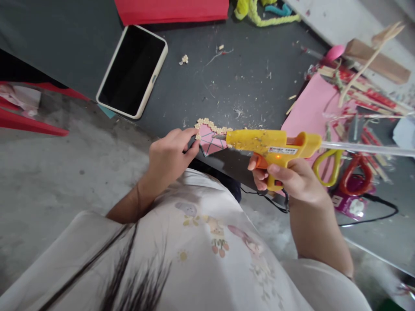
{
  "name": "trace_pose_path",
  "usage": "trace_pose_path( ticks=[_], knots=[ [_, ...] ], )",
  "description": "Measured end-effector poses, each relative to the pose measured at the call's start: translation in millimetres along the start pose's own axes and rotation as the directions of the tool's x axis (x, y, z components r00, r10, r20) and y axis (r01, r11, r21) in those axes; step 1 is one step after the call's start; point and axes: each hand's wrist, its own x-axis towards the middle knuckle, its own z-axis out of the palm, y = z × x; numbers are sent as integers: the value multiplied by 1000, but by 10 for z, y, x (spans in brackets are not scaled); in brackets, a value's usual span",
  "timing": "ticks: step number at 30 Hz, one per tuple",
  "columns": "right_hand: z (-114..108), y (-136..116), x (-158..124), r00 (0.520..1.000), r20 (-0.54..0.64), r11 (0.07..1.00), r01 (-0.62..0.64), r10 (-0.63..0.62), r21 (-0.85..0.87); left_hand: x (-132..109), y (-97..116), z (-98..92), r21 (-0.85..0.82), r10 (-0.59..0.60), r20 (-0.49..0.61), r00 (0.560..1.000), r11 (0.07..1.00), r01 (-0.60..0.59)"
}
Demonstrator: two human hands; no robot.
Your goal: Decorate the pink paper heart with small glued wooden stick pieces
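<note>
A small pink paper piece (212, 144) with dark lines on it lies at the near edge of the dark table. Small cream-coloured beads or pieces (210, 124) run along its far and left edges. My left hand (171, 153) pinches the left corner of this piece between thumb and finger. My right hand (292, 177) is wrapped round the handle of a yellow glue gun (256, 140), with fingers at its orange trigger. The gun's metal nozzle points left, over the pink piece. A clear glue stick (363, 148) sticks out of its back end.
A phone (132, 71) lies at the left, below a red object (171, 11). Pink paper (313, 103), yellow-handled scissors (328, 167), a red-handled tool (356, 175) and wrapped sticks (376, 97) crowd the right. A black cable (385, 203) runs there.
</note>
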Motion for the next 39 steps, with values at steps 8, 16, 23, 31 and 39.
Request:
trace_pose_path(
  ticks=[8,16,23,31,39],
  knots=[
    [4,-13,3,1000,0,1000,-3,3,-6,-4,-18,-3,-7,9,5,1000,1000,-9],
    [15,-11,11,1000,0,1000,5,-5,7,6,-13,-14,-5,-21,37,999,1000,21],
    [20,-31,18,1000,2,1000,-5,5,4,14,-13,1,-14,-28,22,999,999,29],
    [44,-13,23,1000,-4,1000,-2,2,4,29,-23,-38,-14,-2,48,999,1000,2],
    [66,50,24,998,-58,1000,-4,5,4,21,-15,-35,-27,-6,49,999,1000,8]
  ],
)
